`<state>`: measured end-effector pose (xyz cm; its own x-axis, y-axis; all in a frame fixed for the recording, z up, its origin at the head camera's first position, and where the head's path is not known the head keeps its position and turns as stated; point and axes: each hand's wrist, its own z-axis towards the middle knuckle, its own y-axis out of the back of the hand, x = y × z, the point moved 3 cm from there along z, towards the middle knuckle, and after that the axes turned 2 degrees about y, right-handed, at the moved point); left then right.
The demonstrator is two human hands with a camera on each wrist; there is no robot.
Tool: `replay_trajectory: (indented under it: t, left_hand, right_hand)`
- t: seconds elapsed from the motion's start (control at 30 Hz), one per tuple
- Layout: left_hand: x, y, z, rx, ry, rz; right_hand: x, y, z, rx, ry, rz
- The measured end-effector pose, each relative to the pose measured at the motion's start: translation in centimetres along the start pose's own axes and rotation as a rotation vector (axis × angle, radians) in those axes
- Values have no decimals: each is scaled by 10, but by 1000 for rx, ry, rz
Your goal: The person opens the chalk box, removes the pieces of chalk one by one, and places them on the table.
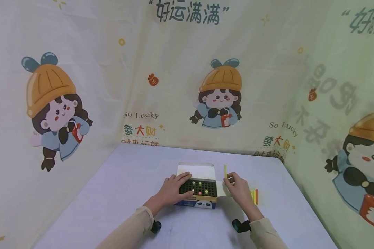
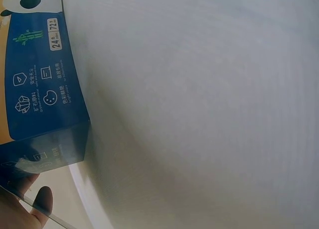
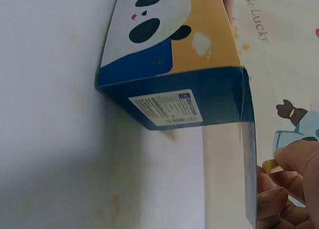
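Observation:
A blue and yellow chalk box (image 1: pixel 204 204) with a panda face stands on the table, its lid (image 1: pixel 196 170) folded back. Several coloured chalk ends, one of them red (image 1: pixel 200 194), show in the holes of its black insert (image 1: pixel 210 188). My left hand (image 1: pixel 169 190) grips the box's left end, thumb along the front edge and fingers towards the back. To the right of the box, my right hand (image 1: pixel 239 189) pinches a yellow chalk stick (image 1: pixel 225 171) upright; its lower end (image 3: pixel 269 166) pokes out below the fingers in the right wrist view.
Loose yellow chalk sticks (image 1: pixel 254 196) and an orange one (image 1: pixel 257 196) lie right of my right hand. A side flap (image 1: pixel 222 192) sticks out from the box's right end. Printed cloth (image 1: pixel 174 103) hangs around the white table (image 1: pixel 124 180).

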<state>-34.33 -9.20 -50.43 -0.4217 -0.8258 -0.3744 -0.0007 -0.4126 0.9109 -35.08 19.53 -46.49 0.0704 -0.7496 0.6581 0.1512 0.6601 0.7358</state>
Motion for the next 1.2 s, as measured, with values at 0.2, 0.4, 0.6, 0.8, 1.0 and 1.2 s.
replay_trajectory:
  t: [0.2, 0.4, 0.6, 0.8, 1.0, 1.2]
  left_hand:
    - [1, 1, 0, 1, -10, -3]
    - [3, 0, 0, -5, -5, -9]
    - [3, 0, 0, -8, -15, -6]
    - [3, 1, 1, -7, -14, -6]
    - [3, -1, 1, -6, 0, -1]
    - [3, -2, 1, -8, 1, 1]
  right_hand:
    - [-7, 5, 2, 4, -39, -7]
    - [-13, 8, 4, 0, -54, -11]
    - [-22, 11, 3, -39, -48, -4]
    - [-34, 16, 2, -56, -47, 32]
    - [-44, 22, -3, -34, -86, 76]
    - [-54, 25, -9, 4, -123, 19]
